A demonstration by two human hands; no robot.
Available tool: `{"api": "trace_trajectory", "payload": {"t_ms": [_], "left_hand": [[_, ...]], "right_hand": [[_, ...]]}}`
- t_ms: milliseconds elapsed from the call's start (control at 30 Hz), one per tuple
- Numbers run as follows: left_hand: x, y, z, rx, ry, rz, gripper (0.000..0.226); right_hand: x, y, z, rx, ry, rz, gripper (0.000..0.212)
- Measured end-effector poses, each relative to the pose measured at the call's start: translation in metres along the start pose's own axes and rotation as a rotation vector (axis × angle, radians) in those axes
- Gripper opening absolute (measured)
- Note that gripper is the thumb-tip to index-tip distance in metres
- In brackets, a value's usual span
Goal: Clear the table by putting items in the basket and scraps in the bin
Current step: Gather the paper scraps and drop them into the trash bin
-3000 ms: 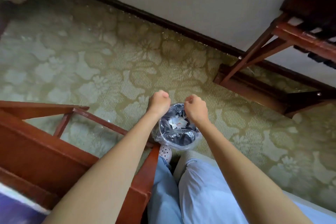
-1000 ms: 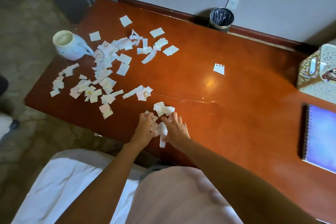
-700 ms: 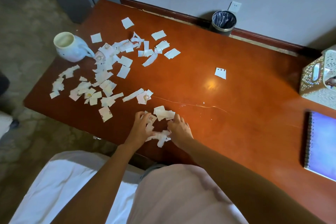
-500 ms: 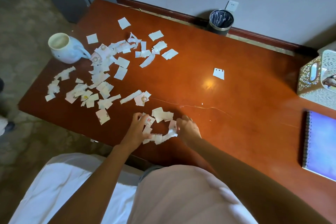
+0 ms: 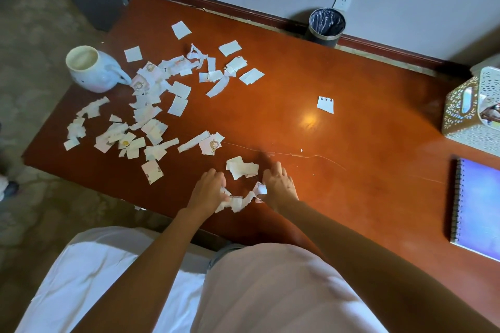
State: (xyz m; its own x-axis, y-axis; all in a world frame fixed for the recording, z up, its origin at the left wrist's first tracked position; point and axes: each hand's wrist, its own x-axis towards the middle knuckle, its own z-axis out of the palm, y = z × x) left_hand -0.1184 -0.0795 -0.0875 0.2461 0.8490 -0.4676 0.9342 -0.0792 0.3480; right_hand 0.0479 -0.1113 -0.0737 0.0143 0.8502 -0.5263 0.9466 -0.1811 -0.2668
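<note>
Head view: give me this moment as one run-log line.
left hand: gathering scraps | right hand: gathering scraps | paper scraps: between hands, near table edge | bin: behind table

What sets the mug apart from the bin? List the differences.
The mug is pale and rounded with a handle; the bin is dark, straight-sided, with no handle visible. The mug stands on the table at its left end among paper scraps; the bin sits beyond the table's far edge, by the wall. The bin holds a crinkled liner; the mug has none. Both stand upright and open-topped.
</note>
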Motion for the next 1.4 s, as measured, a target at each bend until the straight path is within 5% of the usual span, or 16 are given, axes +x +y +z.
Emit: {"api": "trace_trajectory", "payload": {"t_ms": [233,467,600,800,967,1200,1400], "left_hand": [[-0.004,-0.002,0.004,-0.074,0.052,-0.086,0.022],[0.000,0.000,0.004,-0.153,-0.040,-0.112,0.021],[0.009,0.005,-0.003,-0.216,0.026,-0.104,0.022],[0.017,0.008,-0.011,-0.254,0.114,-0.053,0.024],[0.025,0.011,-0.017,-0.314,0.090,0.019,0.022],[0.039,0.021,-0.015,-0.143,-0.055,0.069,0.061],[0.042,0.021,-0.011,-0.090,-0.055,0.078,0.032]], "right_hand": [[-0.003,-0.002,-0.006,0.115,-0.008,0.102,0.015],[-0.005,0.014,-0.022,0.349,0.119,0.230,0.023],[-0.004,0.019,-0.023,0.420,0.051,0.131,0.025],[-0.005,-0.001,-0.001,0.238,-0.165,-0.085,0.051],[0.004,-0.008,0.000,0.144,-0.133,0.015,0.033],[0.014,-0.003,-0.011,0.019,-0.029,-0.035,0.025],[0.028,-0.001,-0.013,-0.158,0.013,-0.233,0.029]]}}
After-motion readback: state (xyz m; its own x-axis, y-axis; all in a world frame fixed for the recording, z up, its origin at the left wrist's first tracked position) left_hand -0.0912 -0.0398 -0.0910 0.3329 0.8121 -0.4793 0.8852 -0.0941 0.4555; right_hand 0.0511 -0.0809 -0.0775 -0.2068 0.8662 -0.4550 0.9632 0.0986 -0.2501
